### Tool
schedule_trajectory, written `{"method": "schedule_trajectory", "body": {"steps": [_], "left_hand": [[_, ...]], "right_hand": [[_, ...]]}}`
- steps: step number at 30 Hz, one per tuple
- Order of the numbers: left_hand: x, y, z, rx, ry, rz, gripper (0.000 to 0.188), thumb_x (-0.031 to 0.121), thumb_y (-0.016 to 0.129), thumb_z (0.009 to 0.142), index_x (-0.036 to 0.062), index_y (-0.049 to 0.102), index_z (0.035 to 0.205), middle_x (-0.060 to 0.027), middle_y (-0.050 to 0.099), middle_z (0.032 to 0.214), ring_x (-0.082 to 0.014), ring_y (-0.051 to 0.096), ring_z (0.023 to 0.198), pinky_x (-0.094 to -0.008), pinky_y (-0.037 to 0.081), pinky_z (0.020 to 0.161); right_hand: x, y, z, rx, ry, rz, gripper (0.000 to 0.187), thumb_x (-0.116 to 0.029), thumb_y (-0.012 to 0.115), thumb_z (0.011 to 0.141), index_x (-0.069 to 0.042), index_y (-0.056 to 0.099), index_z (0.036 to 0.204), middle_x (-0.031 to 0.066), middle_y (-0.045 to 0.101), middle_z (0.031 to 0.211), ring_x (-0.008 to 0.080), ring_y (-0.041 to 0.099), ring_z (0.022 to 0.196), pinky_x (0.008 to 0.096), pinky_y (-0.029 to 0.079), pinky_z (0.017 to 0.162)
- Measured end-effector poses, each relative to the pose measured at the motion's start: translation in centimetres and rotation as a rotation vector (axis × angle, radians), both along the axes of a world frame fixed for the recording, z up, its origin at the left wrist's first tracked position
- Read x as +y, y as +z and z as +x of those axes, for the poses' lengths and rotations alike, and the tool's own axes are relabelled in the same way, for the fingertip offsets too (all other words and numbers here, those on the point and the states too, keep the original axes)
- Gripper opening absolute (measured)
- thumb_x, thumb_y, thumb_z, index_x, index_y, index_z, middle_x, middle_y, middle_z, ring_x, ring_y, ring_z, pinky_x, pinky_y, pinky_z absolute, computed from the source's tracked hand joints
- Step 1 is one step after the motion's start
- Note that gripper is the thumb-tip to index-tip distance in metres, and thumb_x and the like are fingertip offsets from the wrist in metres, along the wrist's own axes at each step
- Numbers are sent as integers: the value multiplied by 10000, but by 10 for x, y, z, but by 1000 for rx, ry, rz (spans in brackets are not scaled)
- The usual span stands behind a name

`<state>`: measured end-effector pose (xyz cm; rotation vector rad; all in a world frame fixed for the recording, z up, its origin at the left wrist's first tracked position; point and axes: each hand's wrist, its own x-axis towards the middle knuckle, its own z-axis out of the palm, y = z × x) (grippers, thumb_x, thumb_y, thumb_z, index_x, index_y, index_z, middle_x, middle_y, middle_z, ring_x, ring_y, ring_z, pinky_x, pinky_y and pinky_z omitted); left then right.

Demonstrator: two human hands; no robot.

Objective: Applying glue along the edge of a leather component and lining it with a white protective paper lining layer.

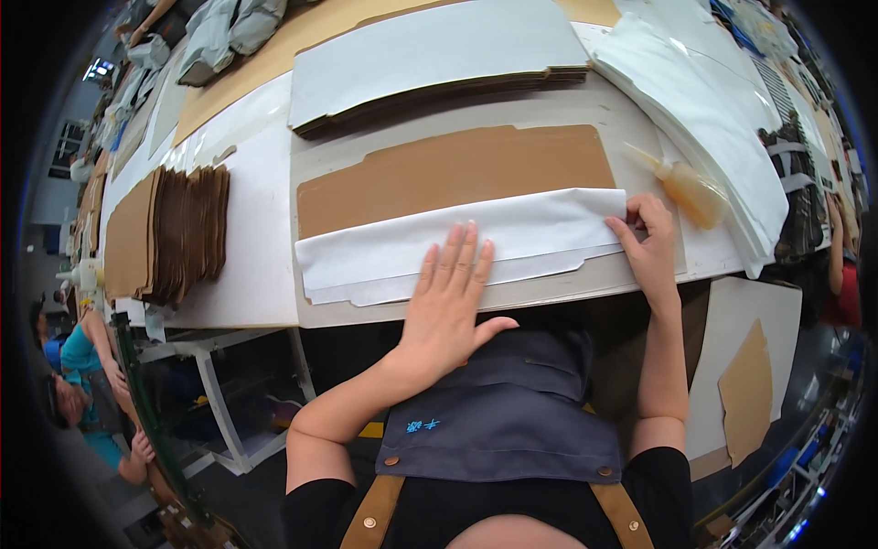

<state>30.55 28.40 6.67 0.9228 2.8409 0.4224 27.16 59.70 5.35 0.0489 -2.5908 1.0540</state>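
Note:
A brown cut-out panel (457,169) with a notched outline lies on the table before me. Across its near part runs a strip of white cloth (540,215), smooth and apparently folded, with a thinner pale layer showing along the near edge. My left hand (446,306) is spread flat on the middle of the cloth, fingers pointing away from me and thumb out to the side. At the cloth's right end, my right hand (649,240) pinches its edge between thumb and bent fingers.
Beyond the panel is a stack of white-topped brown panels (439,69). Brown pieces (169,233) stand bundled at left. A squeeze bottle (692,192) of amber liquid lies right, beside piled white sheets (704,119). A person in teal (96,393) is at far left.

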Motion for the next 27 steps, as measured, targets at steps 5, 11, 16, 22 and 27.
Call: {"method": "schedule_trajectory", "body": {"steps": [5, 11, 16, 22, 27], "left_hand": [[58, -9, -8, 28, -143, 76, 1024, 673, 582, 885, 5, 262, 1592, -231, 207, 1661, -369, 129, 1566, -519, 119, 1254], [90, -9, -8, 92, -218, 69, 997, 656, 606, 881, 13, 304, 1581, -250, 215, 1652, -404, 142, 1556, -538, 132, 1245], [96, -4, -12, 86, -222, 96, 964, 622, 647, 874, 30, 338, 1570, -290, 207, 1639, -451, 146, 1543, -556, 148, 1235], [121, -7, -22, 96, -234, 191, 921, 627, 649, 871, 34, 408, 1535, -307, 218, 1628, -465, 160, 1535, -569, 149, 1232], [132, -17, -19, 142, -242, 169, 897, 653, 624, 875, 86, 424, 1540, -304, 205, 1634, -462, 155, 1537, -591, 129, 1229]], "right_hand": [[3, -2, 0, 25, 18, 24, 214, -153, 791, 813, -51, 608, 858, 40, 584, 823, 213, 572, 770, 348, 374, 787], [7, -2, 0, 14, 5, 22, 212, -162, 797, 810, -60, 619, 864, 42, 588, 834, 213, 553, 758, 348, 382, 771], [7, -2, 2, 20, -50, -35, 194, -146, 792, 822, -48, 639, 890, 51, 590, 903, 217, 531, 778, 345, 412, 749], [12, -2, 1, -6, -15, -133, 161, -120, 768, 851, -19, 654, 904, 60, 581, 921, 215, 518, 780, 338, 441, 709], [15, -2, -1, -25, 20, -233, 107, -77, 726, 876, -9, 647, 903, 71, 586, 904, 213, 534, 772, 334, 439, 697]]}}
